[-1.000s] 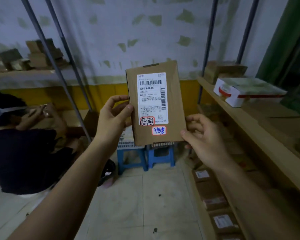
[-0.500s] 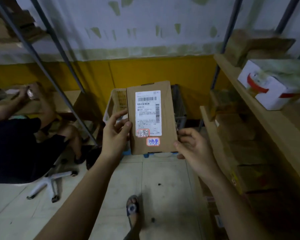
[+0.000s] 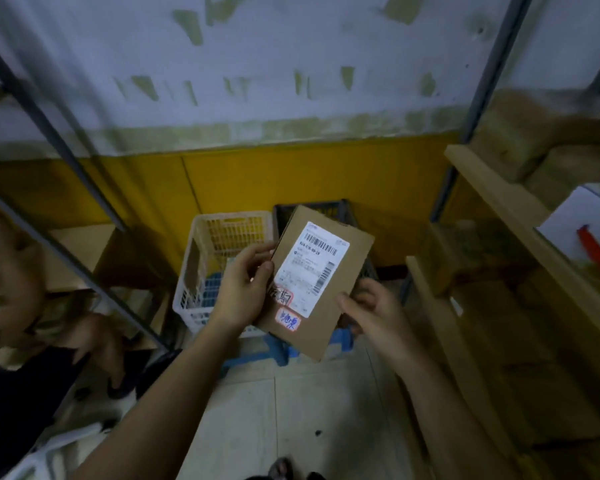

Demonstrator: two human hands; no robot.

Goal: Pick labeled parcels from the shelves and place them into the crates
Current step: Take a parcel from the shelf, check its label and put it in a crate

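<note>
1. Parcel, a flat brown cardboard one, is gripped by both hands. The left hand pinches its left edge, thumb on the front face beside the white label, fingers curled behind. The right hand pinches the lower right edge the same way, with its fingers tucked behind the card. Neither hand has let go over the past second.
2. A second ago the parcel stood upright with its label square to the camera. Now it is tilted, its top leaning to the right, though the barcode and the two red-bordered stickers still face up.
3. It has also come down. It was held high in front of the pale wall, and now it hangs in the air over the crates. It covers the near part of the dark crate, with the white crate just to its left. I cannot tell whether it touches either one.
4. Both crates sit on blue stools against the yellow band of the wall, and they now look larger and closer than they did.
5. My reading is that the label check is finished and the carry is nearly over, with only the drop left to do. The lean suggests the dark crate, but that is a guess. The handwritten stickers probably decide it.
6. To the right, the wooden shelf holds more cardboard parcels. At the left edge another person is busy, well apart from the crates.
</note>
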